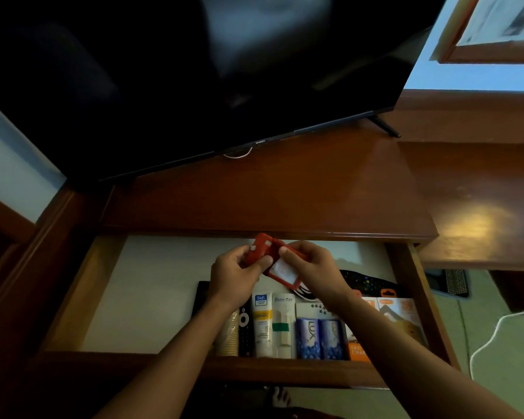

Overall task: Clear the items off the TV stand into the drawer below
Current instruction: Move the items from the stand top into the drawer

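1. Drawer (73,297) pulled open below TV stand (285,201).
2. Left hand (233,275) pinches red phone case (263,252) at its 9 o'clock end, above drawer.
3. Right hand (310,264) grips the case's 3 o'clock side.
4. Remote (245,331), Safi tube (262,325), Lux soap (318,338), orange boxes (403,319) in drawer at 6 o'clock.

Bare forearms, no sleeves, rings.
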`<state>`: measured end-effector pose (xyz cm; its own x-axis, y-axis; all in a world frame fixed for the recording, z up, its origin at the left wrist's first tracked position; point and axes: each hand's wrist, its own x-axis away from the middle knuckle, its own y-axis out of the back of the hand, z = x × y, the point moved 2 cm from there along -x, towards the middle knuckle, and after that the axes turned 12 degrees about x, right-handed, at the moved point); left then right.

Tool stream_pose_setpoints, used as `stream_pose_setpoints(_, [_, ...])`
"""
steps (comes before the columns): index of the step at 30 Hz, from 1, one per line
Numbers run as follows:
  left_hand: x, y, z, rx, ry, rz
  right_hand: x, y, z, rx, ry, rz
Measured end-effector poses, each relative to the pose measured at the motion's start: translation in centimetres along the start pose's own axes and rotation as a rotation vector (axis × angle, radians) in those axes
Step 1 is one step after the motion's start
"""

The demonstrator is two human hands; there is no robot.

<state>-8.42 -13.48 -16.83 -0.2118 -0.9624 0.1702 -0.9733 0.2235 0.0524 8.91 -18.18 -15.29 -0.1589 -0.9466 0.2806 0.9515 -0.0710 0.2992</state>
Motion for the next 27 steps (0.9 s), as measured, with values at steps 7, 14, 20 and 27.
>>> stream_pose_setpoints(7, [1.3,0.6,1.4,-0.074,0.029,0.053,-0.6,-1.2,-1.2,0.234,0.054,-0.011])
stream_pose_setpoints(14, [1.3,1.5,3.4,-0.076,0.112,0.073,-1.6,-3.0,-2.6,0.319,-0.041,0.036])
stream_pose_setpoints(20, [1.9,2.5,5.0,-0.209,0.136,0.077,-2.7,-3.8,-4.4,0.391,-0.088,0.048])
stream_pose_setpoints(27, [5.3,4.7,9.3,-0.719,-0.026,0.112,-6.1,-2.5,-5.7,0.45,-0.111,-0.12])
